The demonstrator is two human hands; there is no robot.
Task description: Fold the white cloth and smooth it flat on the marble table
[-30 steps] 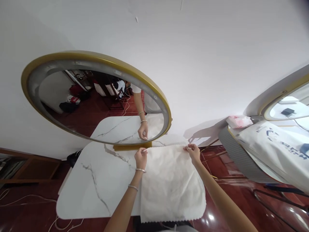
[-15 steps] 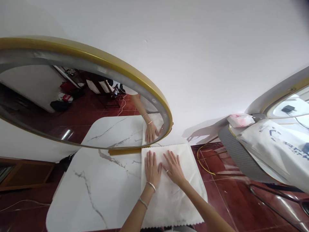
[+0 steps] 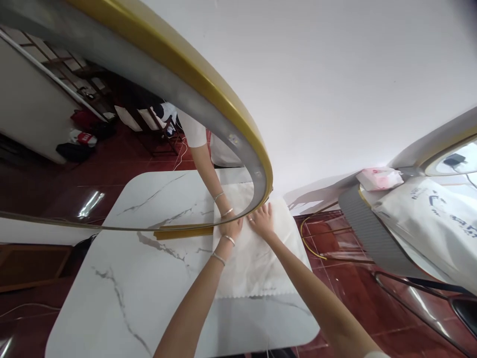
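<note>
A white cloth [image 3: 257,268] with a zigzag edge lies on the white marbled table [image 3: 167,293], its far part running up by the oval mirror's lower end. My left hand [image 3: 231,230], with two bracelets on its wrist, presses palm down on the cloth's left side. Its thumb is held out; the other fingers are mostly hidden at the mirror's rim. My right hand [image 3: 262,219] rests on the cloth to the right, fingers spread and slightly blurred, a ring on one finger. Neither hand grips anything.
A gold-framed mirror [image 3: 227,99] overhangs the table's far side and reflects my left arm. Off to the right stands a grey ribbed surface [image 3: 367,233] with a pink-and-white packet [image 3: 380,178] and a printed white bag [image 3: 428,223]. Red tiles [image 3: 335,293] cover the floor.
Both hands have moved forward, away from me, and the cloth has slid with them. Its near edge now lies farther up, baring a strip of table. The camera view has shifted closer to the mirror.
</note>
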